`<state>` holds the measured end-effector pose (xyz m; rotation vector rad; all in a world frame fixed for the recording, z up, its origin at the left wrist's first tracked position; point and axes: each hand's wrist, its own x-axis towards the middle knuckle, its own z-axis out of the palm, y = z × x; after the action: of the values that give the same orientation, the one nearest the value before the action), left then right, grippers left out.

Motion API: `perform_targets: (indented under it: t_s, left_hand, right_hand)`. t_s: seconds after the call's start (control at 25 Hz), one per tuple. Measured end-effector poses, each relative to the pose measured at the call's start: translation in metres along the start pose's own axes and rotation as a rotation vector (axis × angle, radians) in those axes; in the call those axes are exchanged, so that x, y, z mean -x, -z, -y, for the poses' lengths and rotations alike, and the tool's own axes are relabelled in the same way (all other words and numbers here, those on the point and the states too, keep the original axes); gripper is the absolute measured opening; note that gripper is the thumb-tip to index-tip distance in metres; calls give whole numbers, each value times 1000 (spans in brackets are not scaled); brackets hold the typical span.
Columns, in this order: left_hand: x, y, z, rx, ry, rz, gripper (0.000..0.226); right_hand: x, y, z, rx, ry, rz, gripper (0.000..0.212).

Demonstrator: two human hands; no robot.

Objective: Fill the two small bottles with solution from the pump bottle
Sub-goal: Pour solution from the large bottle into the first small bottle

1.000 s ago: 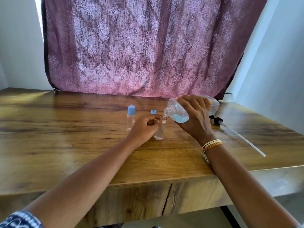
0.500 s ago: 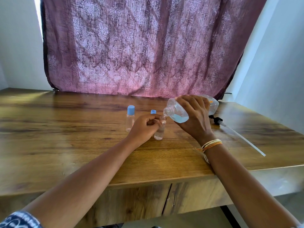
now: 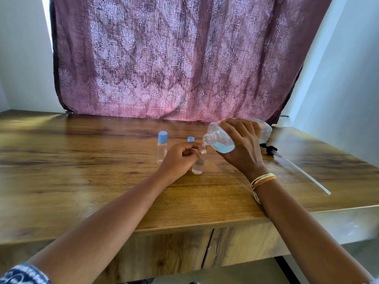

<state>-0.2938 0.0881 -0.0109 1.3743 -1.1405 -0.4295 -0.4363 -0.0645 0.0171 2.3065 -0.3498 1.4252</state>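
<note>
- The wooden surface lay bare across its left half; a capped small bottle stood upright left of centre.
- The left hand pinched the neck of the open small bottle, whose upper part its fingers hid; a loose blue cap sat behind.
- The right hand gripped the tilted pump bottle, mouth just above that neck, as before.
- The pump lay toward the right edge.
</note>
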Motion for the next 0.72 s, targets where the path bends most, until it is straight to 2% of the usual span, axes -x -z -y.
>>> perform_targets:
  t_s: [0.52, 0.72]
  left_hand:
    - [0, 1, 0, 12, 8, 17, 19]
    - [1, 1, -2, 6, 7, 28, 23]
  right_hand:
    - [0, 2, 6, -37, -35, 23, 54]
    - [-4, 3, 12, -101, -119, 47, 59]
